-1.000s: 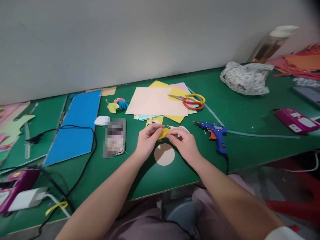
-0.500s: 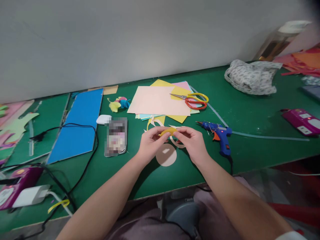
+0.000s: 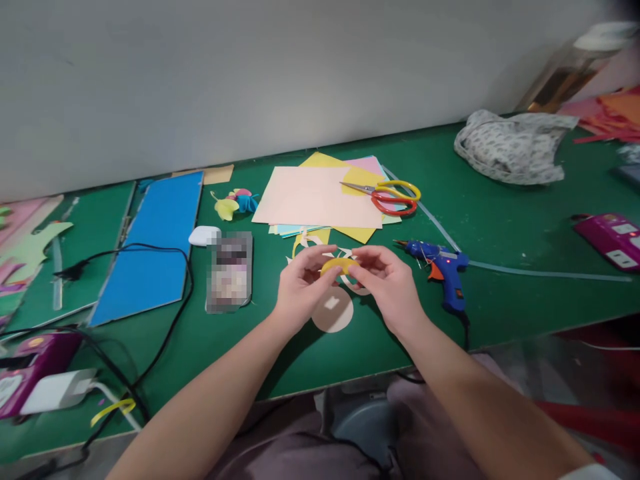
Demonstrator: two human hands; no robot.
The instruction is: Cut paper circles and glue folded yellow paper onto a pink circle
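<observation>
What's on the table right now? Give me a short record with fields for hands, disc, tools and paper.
Left hand: the left hand pinches one end of a curved yellow piece
Right hand: the right hand pinches the other end
Disc: pale disc, flat on the green table, nearer the person than the yellow piece
Scissors: scissors on the paper stack, blades pointing left
Glue gun: blue glue gun, right of the right hand, nozzle pointing left
Paper: pale pink sheet on top, yellow sheets beneath

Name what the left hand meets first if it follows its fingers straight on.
Past the yellow piece it holds, the left hand would likely meet the right hand opposite first, though depth is hard to judge.
</observation>
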